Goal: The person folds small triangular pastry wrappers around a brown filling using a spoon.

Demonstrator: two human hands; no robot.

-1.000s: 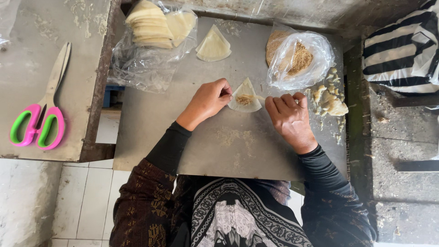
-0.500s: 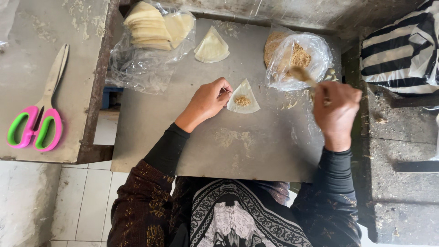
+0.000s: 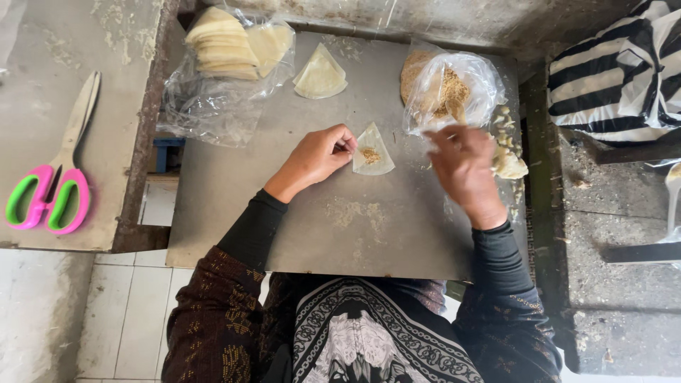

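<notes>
wrapper: my triangular pastry wrapper (image 3: pixel 373 150) lies flat mid-counter, a pinch of crumbly filling on it.
left hand: my left hand (image 3: pixel 317 157) pinches the wrapper's left edge.
right hand: my right hand (image 3: pixel 464 167) is blurred, fingers loosely curled, just below the filling bag (image 3: pixel 448 91).
counter: grey counter (image 3: pixel 298 234), floury.
further out: stacked wrappers (image 3: pixel 223 44); scissors (image 3: pixel 53 177).

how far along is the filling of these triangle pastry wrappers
Done: small folded pastries lie by the right hand. In hand: left hand pins a pale triangular wrapper holding crumbly filling; the right hand is blurred near the clear filling bag. Left: a stack of unused wrappers.
</notes>
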